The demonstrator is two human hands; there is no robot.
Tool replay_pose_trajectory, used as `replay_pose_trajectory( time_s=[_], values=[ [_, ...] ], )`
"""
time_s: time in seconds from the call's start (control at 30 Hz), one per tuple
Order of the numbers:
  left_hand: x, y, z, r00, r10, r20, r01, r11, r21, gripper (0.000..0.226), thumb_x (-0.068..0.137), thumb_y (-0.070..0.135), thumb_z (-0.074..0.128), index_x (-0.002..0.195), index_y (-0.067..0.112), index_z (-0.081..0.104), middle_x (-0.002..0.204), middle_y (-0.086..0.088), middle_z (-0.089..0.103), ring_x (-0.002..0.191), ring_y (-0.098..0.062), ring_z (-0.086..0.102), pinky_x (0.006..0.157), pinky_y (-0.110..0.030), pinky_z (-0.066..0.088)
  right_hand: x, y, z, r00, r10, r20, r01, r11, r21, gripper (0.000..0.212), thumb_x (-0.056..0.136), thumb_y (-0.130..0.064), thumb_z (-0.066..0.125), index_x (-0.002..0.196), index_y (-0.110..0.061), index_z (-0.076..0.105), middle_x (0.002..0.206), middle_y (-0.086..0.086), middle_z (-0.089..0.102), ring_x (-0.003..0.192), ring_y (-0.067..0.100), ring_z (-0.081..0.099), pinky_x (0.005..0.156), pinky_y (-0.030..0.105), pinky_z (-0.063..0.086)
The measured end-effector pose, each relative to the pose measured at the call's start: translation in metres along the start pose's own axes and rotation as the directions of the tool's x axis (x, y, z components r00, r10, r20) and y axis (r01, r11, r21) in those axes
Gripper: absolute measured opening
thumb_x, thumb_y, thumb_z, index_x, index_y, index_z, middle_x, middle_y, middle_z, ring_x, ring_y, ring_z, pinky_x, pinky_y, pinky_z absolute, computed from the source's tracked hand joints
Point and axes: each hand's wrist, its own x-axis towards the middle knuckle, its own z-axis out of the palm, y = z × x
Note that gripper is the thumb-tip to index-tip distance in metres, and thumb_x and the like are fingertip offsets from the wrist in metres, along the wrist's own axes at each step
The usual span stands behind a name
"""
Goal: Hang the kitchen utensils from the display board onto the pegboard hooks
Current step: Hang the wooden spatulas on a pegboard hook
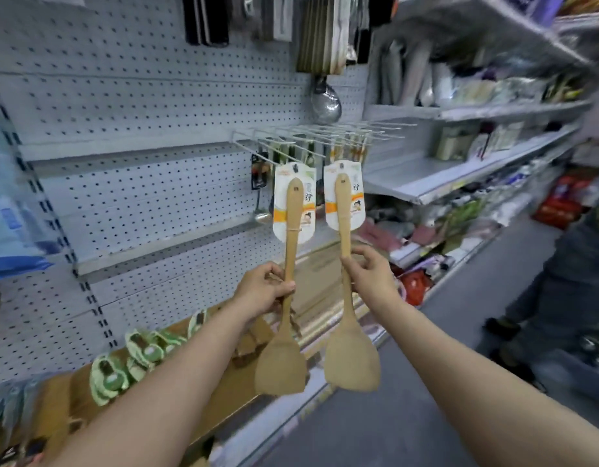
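While held up side by side before the pegboard [140,106], two wooden spatulas, blades down. Left spatula [284,332] gripped at mid-handle by the left hand [262,293], fingers [284,288] curled round the shaft. Right spatula [348,332] pinched at the handle by the right hand [372,279], thumb and fingertips closed on it, other fingers loosely bent. Each handle top backed by a white-and-orange packaging card [293,200], both cards up at the front ends of the white wire hooks [325,136]; whether threaded onto them, could not tell. Just behind, more carded utensils on the same row of hooks. Above, a metal ladle [326,99] against the board. Below, green packaged items [136,355] on a brown shelf. To the right, blurred stocked shelves [476,156] and grey aisle floor.
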Motion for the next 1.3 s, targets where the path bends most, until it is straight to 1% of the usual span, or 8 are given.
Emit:
replay_pose_trajectory(
  time_s=[0.2, 0.3, 0.43, 0.6, 0.8, 0.97, 1.13, 1.3],
  values=[
    [0.062, 0.052, 0.091, 0.999, 0.038, 0.03, -0.037, 0.998, -0.046, 0.024, 0.087, 0.003, 0.07, 0.102, -0.006, 0.054, 0.098, -0.029, 0.07, 0.081, -0.03, 0.072, 0.075, -0.044, 0.061, 0.084, 0.004, -0.08, 0.999, -0.009, -0.045, 0.012, 0.998, 0.068, 0.008, 0.093, -0.016, 0.068, 0.091, -0.02, 0.074, 0.087, 0.005, 0.073, 0.083, 0.022, 0.067, 0.077, 0.037, 0.059],
    [0.106, 0.073, 0.123, 0.996, 0.074, 0.045, -0.072, 0.997, -0.031, 0.019, 0.087, 0.005, 0.071, 0.097, -0.002, 0.057, 0.093, -0.026, 0.07, 0.083, -0.029, 0.072, 0.077, -0.043, 0.062, 0.128, 0.004, -0.11, 0.999, -0.012, -0.044, 0.017, 0.992, 0.122, 0.019, 0.091, -0.007, 0.068, 0.102, -0.022, 0.073, 0.095, 0.006, 0.075, 0.089, 0.021, 0.07, 0.073, 0.028, 0.059],
    [0.175, 0.091, 0.167, 0.993, 0.108, 0.056, -0.107, 0.994, -0.021, 0.014, 0.087, 0.005, 0.071, 0.086, 0.008, 0.057, 0.088, -0.023, 0.067, 0.083, -0.03, 0.071, 0.079, -0.048, 0.061, 0.197, 0.01, -0.14, 0.996, -0.028, -0.087, 0.039, 0.991, 0.127, 0.036, 0.089, -0.004, 0.068, 0.12, -0.021, 0.068, 0.098, 0.012, 0.073, 0.087, 0.024, 0.071, 0.075, 0.037, 0.062],
    [0.273, 0.109, 0.22, 0.989, 0.132, 0.065, -0.131, 0.991, -0.016, 0.017, 0.087, 0.007, 0.072, 0.083, 0.008, 0.055, 0.086, -0.021, 0.06, 0.086, -0.036, 0.068, 0.078, -0.052, 0.06, 0.295, 0.019, -0.176, 0.989, -0.035, -0.145, 0.056, 0.988, 0.142, 0.014, 0.096, -0.014, 0.065, 0.109, -0.02, 0.067, 0.085, 0.005, 0.069, 0.07, 0.013, 0.066, 0.047, 0.016, 0.049],
    [0.386, 0.119, 0.271, 0.988, 0.147, 0.051, -0.148, 0.989, 0.005, 0.021, 0.071, 0.029, 0.081, 0.071, 0.03, 0.06, 0.086, -0.015, 0.068, 0.091, -0.037, 0.069, 0.086, -0.058, 0.055, 0.411, 0.041, -0.209, 0.99, 0.041, -0.133, -0.017, 0.984, 0.18, 0.014, 0.093, -0.016, 0.07, 0.108, -0.016, 0.071, 0.09, 0.011, 0.073, 0.073, 0.018, 0.067, 0.058, 0.026, 0.051],
    [0.432, 0.118, 0.296, 0.991, 0.135, 0.026, -0.136, 0.99, 0.035, 0.024, 0.076, 0.023, 0.081, 0.069, 0.032, 0.06, 0.089, -0.016, 0.069, 0.092, -0.037, 0.069, 0.087, -0.058, 0.055, 0.47, 0.07, -0.215, 0.992, 0.102, -0.074, -0.081, 0.968, 0.239, 0.012, 0.093, -0.008, 0.068, 0.104, -0.013, 0.067, 0.078, 0.004, 0.07, 0.057, 0.008, 0.064, 0.047, 0.017, 0.046],
    [0.46, 0.112, 0.312, 0.995, 0.091, -0.052, -0.086, 0.993, 0.077, 0.025, 0.081, 0.015, 0.078, 0.07, 0.026, 0.059, 0.092, -0.023, 0.069, 0.091, -0.04, 0.068, 0.086, -0.058, 0.055, 0.522, 0.098, -0.211, 0.992, 0.123, 0.009, -0.12, 0.952, 0.28, 0.017, 0.094, -0.023, 0.07, 0.081, -0.013, 0.073, 0.064, 0.002, 0.062, 0.056, 0.016, 0.056, 0.051, 0.025, 0.047],
    [0.483, 0.1, 0.333, 0.986, 0.038, -0.161, -0.02, 0.994, 0.107, 0.022, 0.079, 0.009, 0.079, 0.077, 0.014, 0.058, 0.088, -0.023, 0.07, 0.089, -0.039, 0.07, 0.085, -0.059, 0.055, 0.569, 0.114, -0.217, 0.964, 0.182, 0.195, -0.24, 0.91, 0.337, 0.025, 0.095, -0.028, 0.069, 0.098, -0.003, 0.073, 0.073, 0.013, 0.063, 0.056, 0.02, 0.059, 0.051, 0.028, 0.051]
  ],
)
